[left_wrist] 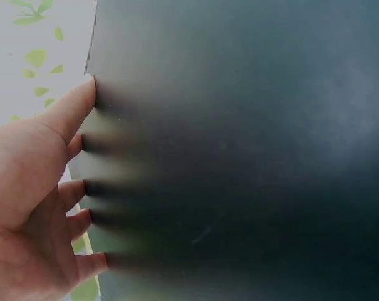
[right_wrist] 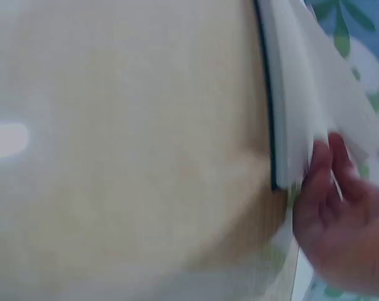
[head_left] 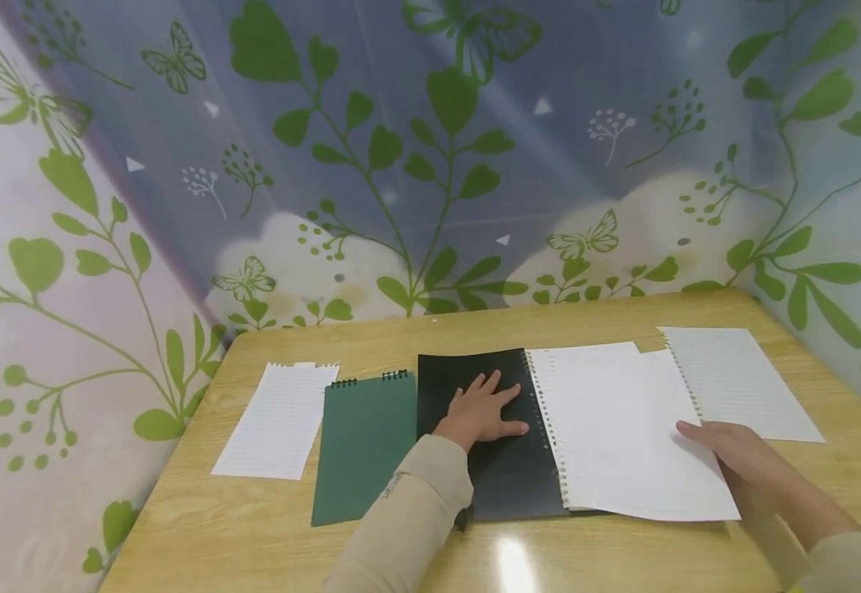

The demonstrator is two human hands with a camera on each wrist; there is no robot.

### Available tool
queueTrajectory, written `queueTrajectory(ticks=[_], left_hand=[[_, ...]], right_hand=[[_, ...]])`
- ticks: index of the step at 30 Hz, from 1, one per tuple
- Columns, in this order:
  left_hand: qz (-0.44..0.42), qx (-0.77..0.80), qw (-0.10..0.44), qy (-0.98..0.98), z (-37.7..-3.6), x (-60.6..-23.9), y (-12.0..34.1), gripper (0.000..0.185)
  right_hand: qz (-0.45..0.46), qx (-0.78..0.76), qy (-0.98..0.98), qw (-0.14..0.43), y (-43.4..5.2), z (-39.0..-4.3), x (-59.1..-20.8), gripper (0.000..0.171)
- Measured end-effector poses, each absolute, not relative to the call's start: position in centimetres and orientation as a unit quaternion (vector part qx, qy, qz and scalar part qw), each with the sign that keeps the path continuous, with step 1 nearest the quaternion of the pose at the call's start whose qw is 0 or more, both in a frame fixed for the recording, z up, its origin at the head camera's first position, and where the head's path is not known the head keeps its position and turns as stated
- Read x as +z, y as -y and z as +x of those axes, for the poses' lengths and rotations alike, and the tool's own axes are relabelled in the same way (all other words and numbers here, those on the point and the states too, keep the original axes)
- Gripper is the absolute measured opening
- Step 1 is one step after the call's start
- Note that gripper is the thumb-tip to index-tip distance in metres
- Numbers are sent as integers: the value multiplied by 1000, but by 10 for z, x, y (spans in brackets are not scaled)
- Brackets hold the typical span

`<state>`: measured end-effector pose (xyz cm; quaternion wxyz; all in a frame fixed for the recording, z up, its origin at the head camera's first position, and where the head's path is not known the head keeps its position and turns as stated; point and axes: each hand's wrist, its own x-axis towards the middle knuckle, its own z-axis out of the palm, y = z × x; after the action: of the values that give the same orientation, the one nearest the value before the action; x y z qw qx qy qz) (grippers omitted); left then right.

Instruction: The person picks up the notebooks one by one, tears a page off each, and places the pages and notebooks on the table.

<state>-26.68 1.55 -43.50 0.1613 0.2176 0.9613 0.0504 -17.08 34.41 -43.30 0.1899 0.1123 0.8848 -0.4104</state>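
With the spiral notebook lying open in the middle of the bench (head_left: 201, 527), the left hand (head_left: 481, 410) is pressed flat, fingers spread, on the black cover (head_left: 504, 478), pinning it down. The right hand (head_left: 727, 449) has its fingers at the outer edge of the white pages (head_left: 623, 428); the wrist view is blurry, but it looks like thumb and fingers are pinching a few sheets there. Thin paper like that is light and floppy and tears easily at the wire spiral (head_left: 549, 436), so I'd grab near the free edge and lift gently. A green notepad (head_left: 364, 445) and loose lined sheets (head_left: 278, 420) sit alongside.
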Motion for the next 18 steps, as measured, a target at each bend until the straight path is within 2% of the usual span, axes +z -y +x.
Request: queueTrajectory(ticks=[3,6,11,18], left_hand=[[221,45,161,-961,-268,-436,-15,68],[224,40,162,-960,-269,-438,-15,68],[225,39,160,-960,-270,-439,-14,68],[227,42,162,-959,-268,-438,-16,68]], right_hand=[[96,-340,-927,127,-340,-158,-434,56],[100,-306,-942,89,-337,-149,-434,43],[104,-307,-943,70,-336,-143,-435,39],[104,-305,-943,78,-340,-144,-436,37]])
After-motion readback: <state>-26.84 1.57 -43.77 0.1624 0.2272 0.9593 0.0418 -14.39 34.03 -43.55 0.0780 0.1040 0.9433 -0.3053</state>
